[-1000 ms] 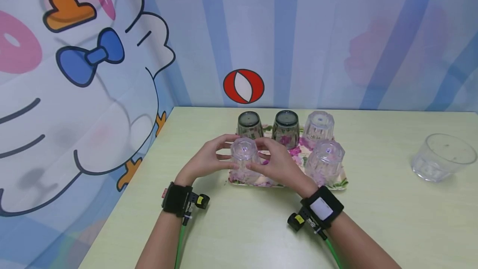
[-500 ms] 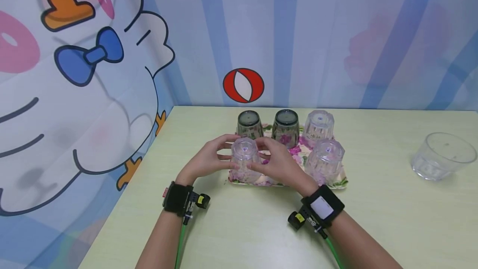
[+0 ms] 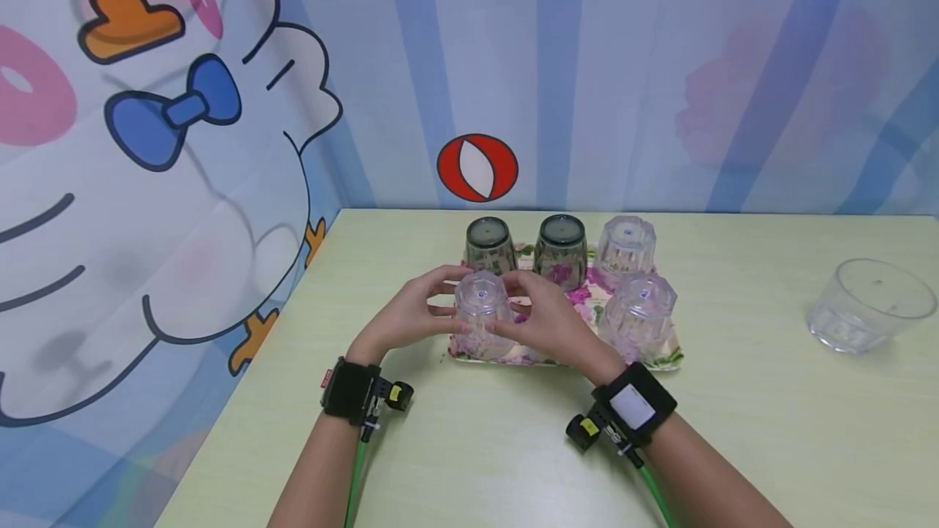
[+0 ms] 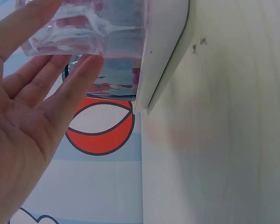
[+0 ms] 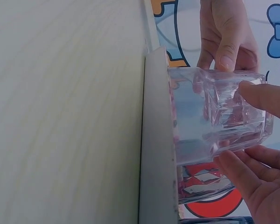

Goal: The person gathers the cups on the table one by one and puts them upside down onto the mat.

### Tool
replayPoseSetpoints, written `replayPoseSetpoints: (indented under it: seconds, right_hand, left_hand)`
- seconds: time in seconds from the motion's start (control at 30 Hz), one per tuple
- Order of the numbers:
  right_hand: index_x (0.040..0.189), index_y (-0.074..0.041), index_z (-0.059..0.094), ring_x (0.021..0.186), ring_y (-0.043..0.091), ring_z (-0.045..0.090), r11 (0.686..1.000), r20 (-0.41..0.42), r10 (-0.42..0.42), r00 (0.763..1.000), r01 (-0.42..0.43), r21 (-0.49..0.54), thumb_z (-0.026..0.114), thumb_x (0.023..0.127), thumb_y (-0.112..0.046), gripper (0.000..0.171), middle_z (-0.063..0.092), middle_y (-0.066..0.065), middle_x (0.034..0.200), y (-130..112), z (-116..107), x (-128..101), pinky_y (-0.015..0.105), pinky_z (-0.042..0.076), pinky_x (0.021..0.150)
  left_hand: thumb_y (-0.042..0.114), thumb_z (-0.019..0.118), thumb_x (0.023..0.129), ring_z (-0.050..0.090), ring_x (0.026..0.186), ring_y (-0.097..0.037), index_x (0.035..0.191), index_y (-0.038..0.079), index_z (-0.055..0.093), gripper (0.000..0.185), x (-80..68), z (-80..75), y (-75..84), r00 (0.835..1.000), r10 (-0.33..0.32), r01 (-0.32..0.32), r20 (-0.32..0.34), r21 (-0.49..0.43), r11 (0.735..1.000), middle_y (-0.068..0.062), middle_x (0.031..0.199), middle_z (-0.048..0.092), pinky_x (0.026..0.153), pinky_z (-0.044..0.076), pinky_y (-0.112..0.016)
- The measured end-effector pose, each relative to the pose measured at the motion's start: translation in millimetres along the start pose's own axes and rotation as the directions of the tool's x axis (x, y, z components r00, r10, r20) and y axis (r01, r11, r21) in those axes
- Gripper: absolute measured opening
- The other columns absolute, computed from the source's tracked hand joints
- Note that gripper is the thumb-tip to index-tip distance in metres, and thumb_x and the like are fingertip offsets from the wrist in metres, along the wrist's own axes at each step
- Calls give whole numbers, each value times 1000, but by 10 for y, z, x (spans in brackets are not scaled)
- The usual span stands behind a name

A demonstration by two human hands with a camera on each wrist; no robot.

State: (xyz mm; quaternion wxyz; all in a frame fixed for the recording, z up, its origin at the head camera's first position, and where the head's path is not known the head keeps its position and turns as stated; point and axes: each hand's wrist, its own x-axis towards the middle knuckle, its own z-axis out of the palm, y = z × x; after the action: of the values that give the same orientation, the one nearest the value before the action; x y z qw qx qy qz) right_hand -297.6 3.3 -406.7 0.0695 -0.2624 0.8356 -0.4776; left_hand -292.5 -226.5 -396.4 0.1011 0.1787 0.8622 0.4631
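An upside-down clear glass (image 3: 482, 316) stands on the front left corner of a flower-patterned tray (image 3: 582, 300). My left hand (image 3: 396, 314) holds it from the left, and my right hand (image 3: 548, 314) holds it from the right. In the right wrist view the right thumb (image 5: 263, 97) lies on the faceted side of the glass (image 5: 191, 116), whose mouth faces down on the tray. The left wrist view catches the left fingers (image 4: 67, 95) beside the glass (image 4: 88, 28); part of the thumb's contact is cut off there.
Behind the held glass are two grey-tinted upturned glasses (image 3: 490, 244) (image 3: 561, 255). Two clear upturned ones (image 3: 626, 247) (image 3: 637, 318) occupy the tray's right side. A wide clear bowl-like glass (image 3: 869, 308) stands mouth-up at the table's right. A printed wall (image 3: 616, 88) borders the back.
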Motion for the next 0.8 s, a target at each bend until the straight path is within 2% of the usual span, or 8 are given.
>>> replayPoseSetpoints:
  seconds: [0.8]
  right_hand:
    - [131, -10, 49, 120, 28, 59, 1000, 21, 25, 999, -25, -2, 78, 80, -21, 60, 58, 9, 128, -23, -13, -1, 36, 57, 93]
  left_hand:
    - [9, 77, 79, 50, 131, -27, 136, 19, 45, 66, 13, -2, -18, 1000, -9, 9, 18, -17, 1000, -4, 141, 48, 96, 55, -36]
